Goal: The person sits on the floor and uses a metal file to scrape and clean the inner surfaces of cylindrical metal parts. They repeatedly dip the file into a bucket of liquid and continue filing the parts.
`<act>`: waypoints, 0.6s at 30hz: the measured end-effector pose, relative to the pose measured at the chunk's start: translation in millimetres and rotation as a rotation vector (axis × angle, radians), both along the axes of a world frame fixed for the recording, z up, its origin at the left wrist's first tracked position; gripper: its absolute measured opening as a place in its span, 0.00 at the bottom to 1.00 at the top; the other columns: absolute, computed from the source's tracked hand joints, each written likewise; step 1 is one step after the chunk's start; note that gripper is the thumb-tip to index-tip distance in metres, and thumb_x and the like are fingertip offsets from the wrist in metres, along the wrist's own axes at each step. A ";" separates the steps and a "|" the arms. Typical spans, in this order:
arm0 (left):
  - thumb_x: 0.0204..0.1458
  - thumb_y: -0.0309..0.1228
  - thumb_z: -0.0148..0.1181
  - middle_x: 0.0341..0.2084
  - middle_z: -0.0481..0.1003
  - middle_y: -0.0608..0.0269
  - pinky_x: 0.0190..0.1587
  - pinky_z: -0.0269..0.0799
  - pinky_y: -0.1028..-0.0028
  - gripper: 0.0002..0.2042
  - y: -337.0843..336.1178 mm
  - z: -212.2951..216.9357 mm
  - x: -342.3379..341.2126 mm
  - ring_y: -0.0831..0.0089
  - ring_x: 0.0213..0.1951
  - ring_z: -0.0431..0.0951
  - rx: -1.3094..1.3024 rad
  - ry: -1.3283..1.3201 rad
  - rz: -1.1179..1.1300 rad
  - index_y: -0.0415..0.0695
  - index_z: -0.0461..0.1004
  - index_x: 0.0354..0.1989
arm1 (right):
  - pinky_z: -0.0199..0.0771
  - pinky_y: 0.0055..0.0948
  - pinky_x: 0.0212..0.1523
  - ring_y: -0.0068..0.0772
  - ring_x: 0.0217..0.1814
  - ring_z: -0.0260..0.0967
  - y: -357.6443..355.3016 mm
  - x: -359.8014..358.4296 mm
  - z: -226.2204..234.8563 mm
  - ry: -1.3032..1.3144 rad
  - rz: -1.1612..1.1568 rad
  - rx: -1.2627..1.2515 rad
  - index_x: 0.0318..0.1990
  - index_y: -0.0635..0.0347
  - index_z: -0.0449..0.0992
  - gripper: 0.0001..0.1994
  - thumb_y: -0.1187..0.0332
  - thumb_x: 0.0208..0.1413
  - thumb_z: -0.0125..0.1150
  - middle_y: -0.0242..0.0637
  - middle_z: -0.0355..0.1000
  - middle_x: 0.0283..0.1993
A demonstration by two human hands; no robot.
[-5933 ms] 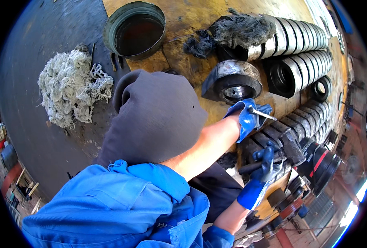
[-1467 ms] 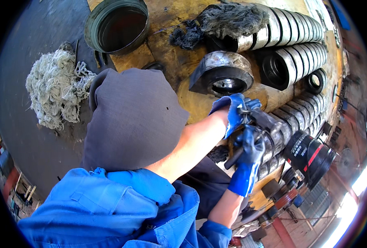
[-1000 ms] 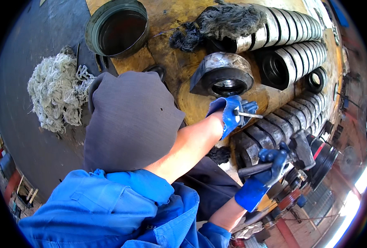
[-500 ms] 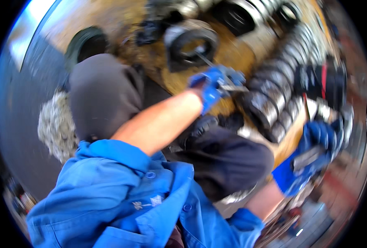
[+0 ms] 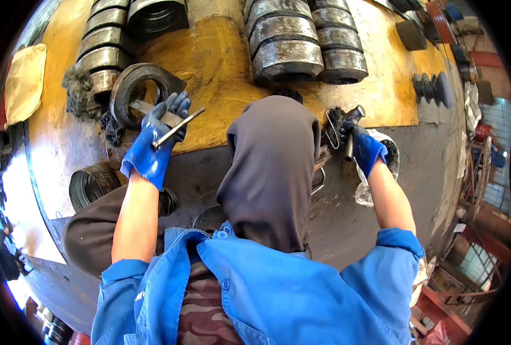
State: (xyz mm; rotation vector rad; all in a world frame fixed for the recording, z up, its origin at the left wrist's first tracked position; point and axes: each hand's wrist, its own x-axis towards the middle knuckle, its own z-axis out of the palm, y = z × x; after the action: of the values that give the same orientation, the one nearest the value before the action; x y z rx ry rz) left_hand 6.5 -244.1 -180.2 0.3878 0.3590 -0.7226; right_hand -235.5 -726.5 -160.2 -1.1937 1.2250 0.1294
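Head view — left hand extended, gripping rod.

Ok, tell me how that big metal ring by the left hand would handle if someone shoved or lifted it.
The metal ring looks thick-walled and solid, so it is probably heavy for its size and quite stiff. It leans tilted on the yellow board, so a shove might tip it flat or start it rolling. Its grimy surface could be slippery, even for the gloved left hand.
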 end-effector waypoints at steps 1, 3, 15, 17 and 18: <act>0.61 0.28 0.37 0.59 0.60 0.43 0.61 0.62 0.64 0.21 -12.7 35.0 -16.7 0.54 0.59 0.64 -0.002 -0.027 -0.005 0.29 0.53 0.61 | 0.67 0.24 0.24 0.26 0.21 0.65 -30.0 -26.9 -35.8 -0.058 -0.042 -0.018 0.30 0.54 0.72 0.06 0.64 0.53 0.57 0.30 0.69 0.22; 0.61 0.27 0.37 0.60 0.58 0.41 0.64 0.59 0.62 0.22 -10.8 69.0 -35.5 0.53 0.61 0.62 0.086 -0.217 -0.044 0.28 0.51 0.62 | 0.65 0.26 0.23 0.27 0.20 0.65 -31.9 -17.7 -56.6 -0.035 -0.117 -0.119 0.30 0.56 0.73 0.05 0.65 0.52 0.56 0.31 0.68 0.20; 0.58 0.28 0.40 0.58 0.63 0.43 0.63 0.59 0.58 0.21 4.2 -7.7 -9.7 0.53 0.59 0.65 0.447 0.144 -0.053 0.34 0.59 0.60 | 0.72 0.26 0.21 0.29 0.21 0.70 -105.1 13.5 -111.3 0.049 -0.324 -0.148 0.36 0.59 0.69 0.06 0.69 0.57 0.48 0.36 0.73 0.26; 0.58 0.28 0.40 0.59 0.63 0.44 0.63 0.58 0.57 0.21 -1.5 -7.3 -10.2 0.52 0.60 0.64 0.459 0.193 -0.044 0.35 0.60 0.60 | 0.72 0.26 0.22 0.29 0.22 0.70 -96.2 13.0 -96.4 0.048 -0.227 -0.101 0.35 0.59 0.71 0.07 0.67 0.58 0.46 0.35 0.73 0.27; 0.59 0.30 0.40 0.59 0.63 0.47 0.61 0.60 0.55 0.21 1.7 -8.4 -9.9 0.52 0.58 0.66 0.442 0.178 -0.096 0.38 0.60 0.60 | 0.70 0.26 0.22 0.29 0.23 0.70 -100.0 6.9 -100.9 0.034 -0.190 -0.087 0.33 0.58 0.72 0.09 0.66 0.59 0.46 0.35 0.73 0.28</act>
State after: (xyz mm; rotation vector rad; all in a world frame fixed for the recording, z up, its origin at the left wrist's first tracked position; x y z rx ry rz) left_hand -3.4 -242.4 -188.6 0.7643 0.6757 -0.7728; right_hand -228.6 -826.4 -261.1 -1.1472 1.3790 -0.0455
